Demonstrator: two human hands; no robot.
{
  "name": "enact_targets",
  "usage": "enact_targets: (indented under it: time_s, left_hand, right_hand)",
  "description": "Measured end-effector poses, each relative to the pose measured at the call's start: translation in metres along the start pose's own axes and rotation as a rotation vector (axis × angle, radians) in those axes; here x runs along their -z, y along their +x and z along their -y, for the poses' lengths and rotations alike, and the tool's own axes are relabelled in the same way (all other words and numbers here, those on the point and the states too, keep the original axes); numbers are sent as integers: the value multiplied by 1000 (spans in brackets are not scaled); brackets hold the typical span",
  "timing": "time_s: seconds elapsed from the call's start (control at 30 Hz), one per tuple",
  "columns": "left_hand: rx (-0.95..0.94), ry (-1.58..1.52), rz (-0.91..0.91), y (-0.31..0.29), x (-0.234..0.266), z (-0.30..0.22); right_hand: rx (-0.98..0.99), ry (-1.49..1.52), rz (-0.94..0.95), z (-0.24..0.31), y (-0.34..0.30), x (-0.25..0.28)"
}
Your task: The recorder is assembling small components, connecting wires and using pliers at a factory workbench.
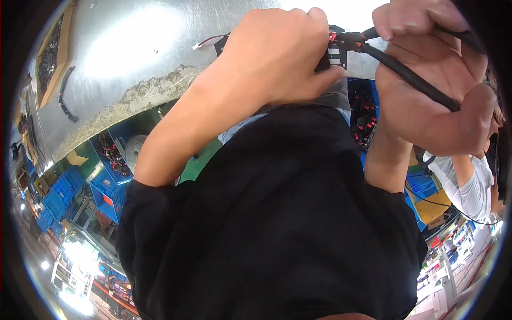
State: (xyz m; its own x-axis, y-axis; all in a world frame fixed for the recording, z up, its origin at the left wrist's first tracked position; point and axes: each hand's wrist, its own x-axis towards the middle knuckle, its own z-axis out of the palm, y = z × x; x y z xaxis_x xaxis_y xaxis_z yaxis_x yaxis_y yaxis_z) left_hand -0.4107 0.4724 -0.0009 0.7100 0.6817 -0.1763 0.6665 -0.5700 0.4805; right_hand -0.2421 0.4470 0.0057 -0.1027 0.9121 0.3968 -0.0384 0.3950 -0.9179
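Note:
My left hand (282, 53) is closed on a black plastic part with slots (335, 56) at the edge of the metal table. Most of that part is hidden behind my fingers. A thin cable with a small white plug (201, 45) sticks out on its left side. My right hand (432, 85) holds pliers (408, 73) with long black handles and a brownish, worn joint. The handles are spread apart, one under my fingers and the other running to my thumb. The jaws meet a small red piece (333, 37) on the black part.
A shiny metal table (106, 69) with a chipped edge spans the top. A short black cable (65, 96) and a cardboard box of dark parts (57, 53) are on its left. Below are blue crates (106, 200) and bins of red-black parts. A person in white (461, 178) is at right.

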Motion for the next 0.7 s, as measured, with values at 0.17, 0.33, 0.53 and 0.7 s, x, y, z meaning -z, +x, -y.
enact_targets:
  time_s: [0.17, 0.33, 0.53, 0.7]
  left_hand:
    - [-103, 5, -43, -4, -2, 9]
    - [-250, -183, -133, 5, -16, 25]
    - [-418, -203, -293, -2, -18, 34]
    - [-627, -961, -541, 25, 10, 3]
  right_hand:
    - [-1, -51, 12, 20, -4, -14]
    - [-135, 40, 327, 27, 22, 2]
    - [-462, 203, -9, 29, 3, -8]
    - [-719, 352, -322, 20, -16, -14]
